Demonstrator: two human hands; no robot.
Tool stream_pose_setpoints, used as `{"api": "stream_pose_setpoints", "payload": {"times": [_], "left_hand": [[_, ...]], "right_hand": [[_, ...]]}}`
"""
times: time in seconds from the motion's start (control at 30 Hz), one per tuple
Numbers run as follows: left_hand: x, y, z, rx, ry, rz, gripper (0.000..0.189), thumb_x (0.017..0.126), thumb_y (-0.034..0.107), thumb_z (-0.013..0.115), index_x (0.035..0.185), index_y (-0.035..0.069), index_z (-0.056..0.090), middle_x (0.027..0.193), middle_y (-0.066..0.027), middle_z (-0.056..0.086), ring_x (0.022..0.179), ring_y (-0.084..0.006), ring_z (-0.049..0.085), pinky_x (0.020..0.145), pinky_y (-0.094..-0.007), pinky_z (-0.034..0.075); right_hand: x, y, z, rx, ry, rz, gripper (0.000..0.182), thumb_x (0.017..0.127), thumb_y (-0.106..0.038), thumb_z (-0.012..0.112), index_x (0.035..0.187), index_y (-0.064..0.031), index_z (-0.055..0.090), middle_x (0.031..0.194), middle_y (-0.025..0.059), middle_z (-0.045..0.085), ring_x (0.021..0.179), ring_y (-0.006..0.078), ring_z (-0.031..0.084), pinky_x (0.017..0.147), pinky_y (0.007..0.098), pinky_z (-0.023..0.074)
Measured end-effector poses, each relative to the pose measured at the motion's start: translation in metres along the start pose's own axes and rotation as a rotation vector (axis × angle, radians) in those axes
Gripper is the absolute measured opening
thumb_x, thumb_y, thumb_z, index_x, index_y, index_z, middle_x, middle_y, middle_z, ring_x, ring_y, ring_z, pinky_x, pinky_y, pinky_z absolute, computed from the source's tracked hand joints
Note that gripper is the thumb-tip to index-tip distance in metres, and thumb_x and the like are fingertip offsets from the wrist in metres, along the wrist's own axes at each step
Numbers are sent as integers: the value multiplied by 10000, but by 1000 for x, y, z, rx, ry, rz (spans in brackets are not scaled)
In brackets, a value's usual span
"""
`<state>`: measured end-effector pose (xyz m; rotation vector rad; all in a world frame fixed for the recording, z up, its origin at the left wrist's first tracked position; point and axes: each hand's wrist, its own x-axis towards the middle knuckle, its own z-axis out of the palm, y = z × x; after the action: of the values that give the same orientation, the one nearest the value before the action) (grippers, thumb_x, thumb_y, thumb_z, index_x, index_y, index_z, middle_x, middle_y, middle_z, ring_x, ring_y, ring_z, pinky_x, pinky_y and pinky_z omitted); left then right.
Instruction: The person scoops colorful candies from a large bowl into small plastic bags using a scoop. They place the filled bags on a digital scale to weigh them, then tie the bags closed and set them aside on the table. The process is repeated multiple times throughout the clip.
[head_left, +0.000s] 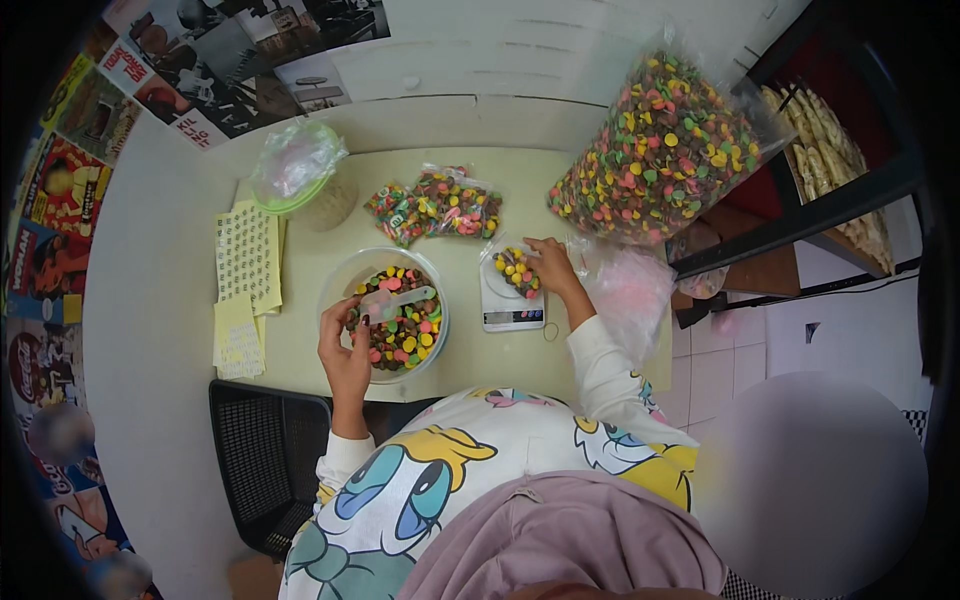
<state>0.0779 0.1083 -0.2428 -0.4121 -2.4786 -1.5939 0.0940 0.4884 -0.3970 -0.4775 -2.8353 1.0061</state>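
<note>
My left hand is at the left side of a round clear tub of colourful button-shaped sweets. Its thumb and fingers hold a translucent plastic scoop, which lies over the sweets. To the right, my right hand touches the upper right of a small clear bag of sweets on a white digital kitchen scale; whether the fingers pinch the plastic is unclear. Filled bags of sweets lie together behind the tub.
A huge clear bag of sweets stands at the back right, with empty plastic bags below it. A green-lidded jar and yellow sticker sheets are on the left. A black plastic basket sits below the table's left edge.
</note>
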Motion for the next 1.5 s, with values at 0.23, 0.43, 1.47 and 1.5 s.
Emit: {"api": "stream_pose_setpoints", "payload": {"times": [0.23,0.43,1.47,1.5], "left_hand": [[6,-19,-4,8,122,-32,297,880,-38,565,1175,-28,599,1172,-136,604,1146,-249,575,1006,-362,443],[11,-23,2,-79,144,-54,334,894,-64,526,1225,-43,555,1225,-147,581,1205,-255,552,1052,-368,430],[-11,10,1,6,94,35,279,860,-64,567,1136,-41,603,1098,-150,630,1028,-255,625,919,-353,484],[-11,8,2,9,85,50,279,860,-61,569,1136,-37,604,1097,-151,629,1022,-259,625,915,-353,484]], "right_hand": [[-38,32,-49,243,217,127,303,897,-168,666,1180,-59,665,1063,136,645,957,253,626,870,350,493],[-100,70,-83,208,324,298,270,898,-133,654,1153,-49,671,1084,143,653,956,245,639,870,336,500],[39,-68,-8,-324,-225,-306,156,760,-75,641,898,-119,699,1135,112,559,1119,319,493,957,437,412],[36,-71,-18,-297,-263,-302,124,745,-84,655,862,-112,685,1121,101,562,1110,319,494,945,425,413]]}}
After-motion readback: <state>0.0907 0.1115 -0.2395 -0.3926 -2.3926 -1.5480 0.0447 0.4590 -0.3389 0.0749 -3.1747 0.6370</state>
